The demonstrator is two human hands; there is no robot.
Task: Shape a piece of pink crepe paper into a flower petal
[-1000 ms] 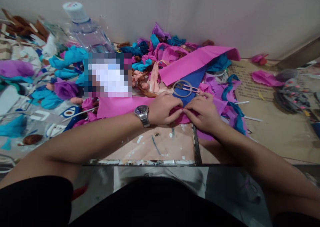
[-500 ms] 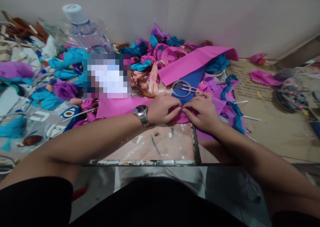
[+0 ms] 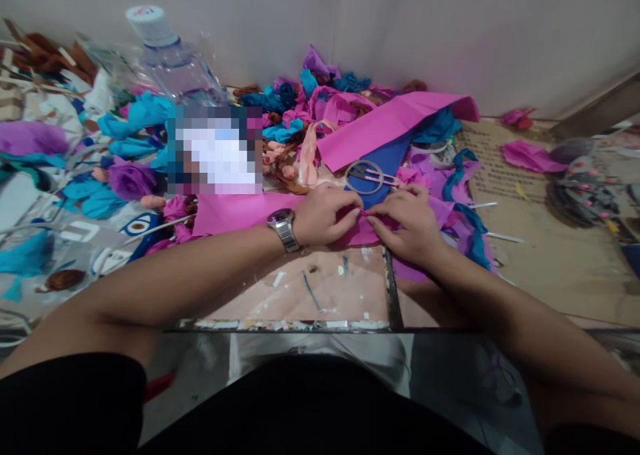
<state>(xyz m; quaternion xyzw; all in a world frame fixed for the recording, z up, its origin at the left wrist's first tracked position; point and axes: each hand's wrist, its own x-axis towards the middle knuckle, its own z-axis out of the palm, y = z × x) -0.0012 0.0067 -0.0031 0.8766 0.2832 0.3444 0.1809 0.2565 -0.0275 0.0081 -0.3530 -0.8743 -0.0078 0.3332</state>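
A piece of pink crepe paper (image 3: 367,236) lies at the near side of the table, with both hands on it. My left hand (image 3: 327,216), a watch on its wrist, pinches the paper's upper edge between thumb and fingers. Close beside it, my right hand (image 3: 407,225) pinches the same edge, which looks bunched or rolled between the fingertips. Just beyond the hands, a grey ring (image 3: 364,191) and small pink-handled thread snips (image 3: 383,177) rest on a dark blue sheet (image 3: 385,155). A folded pink paper strip (image 3: 400,123) lies behind them.
A clear bottle with a white cap (image 3: 180,68) stands at the back left, behind a blurred-out screen (image 3: 217,151). Paper flowers and scraps (image 3: 130,175) crowd the left. Cardboard (image 3: 540,255) covers the right, with a dark round item (image 3: 580,191) on it. A wall runs along the back.
The paper's edge between my fingertips now looks more bunched, and less of the pink paper shows below my hands. Both hands have stayed in nearly the same place.
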